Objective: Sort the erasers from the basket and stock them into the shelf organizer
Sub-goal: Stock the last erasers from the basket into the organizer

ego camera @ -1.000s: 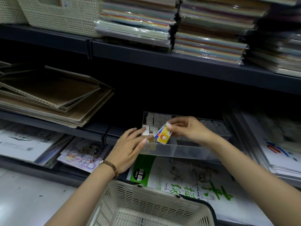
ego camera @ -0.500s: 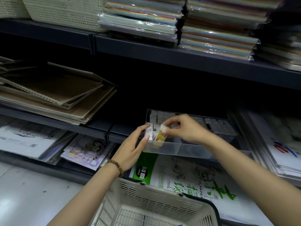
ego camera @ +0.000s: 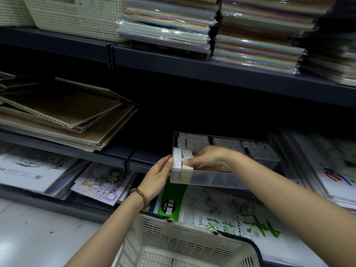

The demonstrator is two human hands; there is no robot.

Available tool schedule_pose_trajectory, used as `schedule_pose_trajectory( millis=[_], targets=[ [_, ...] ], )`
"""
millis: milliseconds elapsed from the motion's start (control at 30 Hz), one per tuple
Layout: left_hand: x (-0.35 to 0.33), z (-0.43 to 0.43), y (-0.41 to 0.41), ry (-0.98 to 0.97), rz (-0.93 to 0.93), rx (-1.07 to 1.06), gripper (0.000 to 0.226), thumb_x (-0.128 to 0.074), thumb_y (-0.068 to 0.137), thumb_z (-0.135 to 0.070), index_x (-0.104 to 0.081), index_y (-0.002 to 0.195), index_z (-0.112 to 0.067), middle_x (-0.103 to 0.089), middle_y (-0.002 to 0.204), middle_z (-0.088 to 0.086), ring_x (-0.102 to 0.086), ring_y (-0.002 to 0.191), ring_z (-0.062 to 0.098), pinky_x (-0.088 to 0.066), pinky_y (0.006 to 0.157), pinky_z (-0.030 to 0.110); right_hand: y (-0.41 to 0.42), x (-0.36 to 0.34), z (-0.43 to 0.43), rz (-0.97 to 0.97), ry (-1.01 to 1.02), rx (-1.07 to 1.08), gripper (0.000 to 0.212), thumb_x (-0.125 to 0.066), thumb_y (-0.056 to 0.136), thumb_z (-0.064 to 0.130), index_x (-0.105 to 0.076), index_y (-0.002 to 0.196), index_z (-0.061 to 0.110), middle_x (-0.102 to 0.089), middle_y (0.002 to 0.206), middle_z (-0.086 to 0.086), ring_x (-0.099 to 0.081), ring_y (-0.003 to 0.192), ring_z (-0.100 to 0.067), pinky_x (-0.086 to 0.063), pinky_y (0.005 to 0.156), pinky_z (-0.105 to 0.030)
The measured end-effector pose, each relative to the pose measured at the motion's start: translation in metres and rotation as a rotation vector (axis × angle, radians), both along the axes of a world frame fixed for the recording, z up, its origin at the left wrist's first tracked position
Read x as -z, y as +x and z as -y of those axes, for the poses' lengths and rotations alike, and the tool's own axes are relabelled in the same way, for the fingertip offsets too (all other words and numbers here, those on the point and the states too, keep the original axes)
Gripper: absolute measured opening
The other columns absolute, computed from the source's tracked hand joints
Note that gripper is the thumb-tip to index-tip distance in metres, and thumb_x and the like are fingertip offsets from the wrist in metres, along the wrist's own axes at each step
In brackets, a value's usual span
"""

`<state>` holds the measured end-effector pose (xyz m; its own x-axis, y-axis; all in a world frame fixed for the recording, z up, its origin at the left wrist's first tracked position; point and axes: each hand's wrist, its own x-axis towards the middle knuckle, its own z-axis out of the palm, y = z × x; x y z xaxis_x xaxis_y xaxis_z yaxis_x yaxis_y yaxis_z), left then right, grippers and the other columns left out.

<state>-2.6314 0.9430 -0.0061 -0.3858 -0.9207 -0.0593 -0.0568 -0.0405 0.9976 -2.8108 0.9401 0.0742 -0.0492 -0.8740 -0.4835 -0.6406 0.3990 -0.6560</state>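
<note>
– At the lower shelf's front edge, what could go wrong?
– Left hand [ego camera: 158, 176], fingers flat, braces the left wall of the shelf organizer [ego camera: 231, 179]. Right hand [ego camera: 210, 160] has its grip pinching an eraser [ego camera: 187, 167], half-seated in the front-left compartment. The organizer appears to jut past the shelf edge, so a hard push could, I judge, tip it. A crooked piece might jam the column or lift its neighbours.
– And the count?
– Two hands, one beaded bracelet [ego camera: 141, 198], one organizer, one eraser in the grip. Two columns stand front-left. Three packed blocks of erasers [ego camera: 192, 140] fill the back compartments, too blurred to count singly. One basket [ego camera: 183, 243] waits below, and what it holds is not shown.
</note>
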Motion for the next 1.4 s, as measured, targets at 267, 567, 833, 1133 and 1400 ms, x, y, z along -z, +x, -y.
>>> schedule_pose_trajectory(
  millis=[267, 567, 833, 1133, 1400],
  targets=[
    [0.001, 0.000, 0.003, -0.021, -0.028, 0.074, 0.036, -0.049, 0.079, -0.055, -0.054, 0.113, -0.046, -0.064, 0.116, -0.021, -0.057, 0.113, 0.000, -0.046, 0.094, 0.020, 0.008, -0.009, 0.000, 0.316, 0.159, 0.108, 0.009, -0.061, 0.090, 0.012, -0.062, 0.090, 0.003, -0.067, 0.101, -0.010, -0.067, 0.077, -0.010, -0.057, 0.062, -0.016],
    [-0.004, -0.009, 0.006, -0.086, -0.043, 0.035, 0.036, -0.046, 0.094, -0.029, -0.046, 0.130, -0.027, -0.059, 0.118, -0.017, -0.059, 0.101, -0.009, -0.051, 0.078, 0.015, 0.007, -0.015, -0.029, 0.174, -0.143, 0.019, 0.036, -0.059, 0.092, 0.018, -0.056, 0.122, -0.002, -0.066, 0.113, -0.014, -0.066, 0.096, -0.016, -0.054, 0.071, -0.011],
    [0.032, -0.072, 0.042, -0.009, 0.143, 0.120, 0.039, -0.050, 0.080, -0.047, -0.053, 0.117, -0.035, -0.060, 0.118, -0.014, -0.060, 0.107, 0.004, -0.052, 0.087, 0.022, -0.048, 0.032, -0.123, 0.717, -0.256, 0.179, 0.028, -0.056, 0.091, 0.018, -0.060, 0.118, 0.014, -0.070, 0.112, -0.002, -0.067, 0.102, -0.016, -0.056, 0.080, -0.023],
    [0.182, -0.134, 0.029, 0.145, 0.633, 0.362, 0.033, -0.052, 0.094, -0.035, -0.056, 0.123, -0.019, -0.060, 0.114, -0.004, -0.058, 0.103, 0.011, -0.045, 0.081, 0.015, -0.047, 0.278, -0.215, 0.469, 0.314, 0.466, 0.017, -0.061, 0.089, 0.011, -0.061, 0.106, 0.009, -0.063, 0.102, -0.012, -0.061, 0.086, -0.020, -0.050, 0.080, -0.029],
    [0.319, -0.172, 0.001, 0.784, 0.693, 0.462, 0.037, -0.034, 0.101, -0.037, -0.053, 0.117, -0.009, -0.056, 0.106, 0.003, -0.054, 0.081, 0.012, -0.046, 0.068, 0.024, -0.028, 0.391, -0.254, 0.243, 0.486, 0.403, 0.029, -0.068, 0.085, 0.018, -0.065, 0.095, -0.009, -0.056, 0.075, -0.019, -0.056, 0.064, -0.017, -0.041, 0.059, -0.033]
  ],
)
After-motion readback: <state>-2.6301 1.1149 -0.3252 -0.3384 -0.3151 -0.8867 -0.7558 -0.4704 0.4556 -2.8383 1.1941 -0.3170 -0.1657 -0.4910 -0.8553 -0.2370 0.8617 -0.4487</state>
